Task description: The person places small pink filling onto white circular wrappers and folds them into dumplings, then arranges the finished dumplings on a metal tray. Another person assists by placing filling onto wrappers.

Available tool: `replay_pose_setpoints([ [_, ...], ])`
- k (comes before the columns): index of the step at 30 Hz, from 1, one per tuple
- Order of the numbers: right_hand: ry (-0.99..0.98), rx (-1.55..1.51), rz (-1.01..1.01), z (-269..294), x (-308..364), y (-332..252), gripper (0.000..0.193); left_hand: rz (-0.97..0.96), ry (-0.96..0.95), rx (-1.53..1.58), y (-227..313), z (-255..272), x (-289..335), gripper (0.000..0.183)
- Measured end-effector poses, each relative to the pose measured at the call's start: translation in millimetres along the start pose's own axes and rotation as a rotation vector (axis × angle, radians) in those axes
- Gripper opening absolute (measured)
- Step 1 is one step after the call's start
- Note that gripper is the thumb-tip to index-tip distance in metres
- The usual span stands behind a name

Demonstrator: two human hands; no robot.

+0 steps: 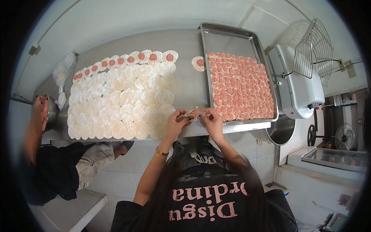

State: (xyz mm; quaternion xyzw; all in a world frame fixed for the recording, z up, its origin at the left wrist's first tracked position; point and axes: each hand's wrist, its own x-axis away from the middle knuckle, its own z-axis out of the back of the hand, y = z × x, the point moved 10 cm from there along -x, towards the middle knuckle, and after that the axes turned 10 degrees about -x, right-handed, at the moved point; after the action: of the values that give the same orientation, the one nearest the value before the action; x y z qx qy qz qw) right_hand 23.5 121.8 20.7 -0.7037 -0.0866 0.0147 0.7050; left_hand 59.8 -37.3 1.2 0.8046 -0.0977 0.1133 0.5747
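Head view: filled wrapper [194, 113] held up just left of the tray [232, 36].
Left hand [177, 120]: thumb and fingers nearly together, pinching one edge.
Right hand [213, 120]: likewise, pinching the opposite edge.
Handling: probably light, limp, easily torn; best gripped gently by its edges.
Beyond: pale wrappers [123, 98] spread leftward.

Soft, fairly bright light fell evenly, leaving only faint shadows. The smooth grey metal table [186, 87] had a dull sheen, and the floury, round white dough wrappers [119, 98] looked pale. Fisheye distortion bowed the table's edges within a black, rounded border. The co-worker's bare forearm [32, 133] was blurred.
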Motion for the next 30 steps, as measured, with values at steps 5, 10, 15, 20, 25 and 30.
replay_pose_setpoints([
  [5, -0.133, 0.023, 0.108, -21, -4, -17, 0.027, -0.352, 0.114, -0.591, 23, 5, 0, 0.011],
  [10, -0.246, 0.393, 0.217, -34, -4, -15, 0.029, -0.297, 0.087, -0.713, 11, -2, 3, 0.014],
  [15, -0.289, 0.580, 0.307, -43, -3, -12, 0.030, -0.213, 0.104, -0.774, 3, -3, 2, 0.023],
  [20, -0.266, 0.681, 0.343, -38, 8, -15, 0.027, -0.296, 0.061, -1.053, 5, -12, 2, 0.028],
  [25, -0.315, 0.604, 0.256, -39, 3, -7, 0.025, -0.216, -0.036, -0.904, -4, -14, -10, 0.025],
  [30, -0.333, 0.504, 0.281, -38, 2, -12, 0.025, -0.218, -0.010, -1.123, 4, -18, -11, 0.025],
])
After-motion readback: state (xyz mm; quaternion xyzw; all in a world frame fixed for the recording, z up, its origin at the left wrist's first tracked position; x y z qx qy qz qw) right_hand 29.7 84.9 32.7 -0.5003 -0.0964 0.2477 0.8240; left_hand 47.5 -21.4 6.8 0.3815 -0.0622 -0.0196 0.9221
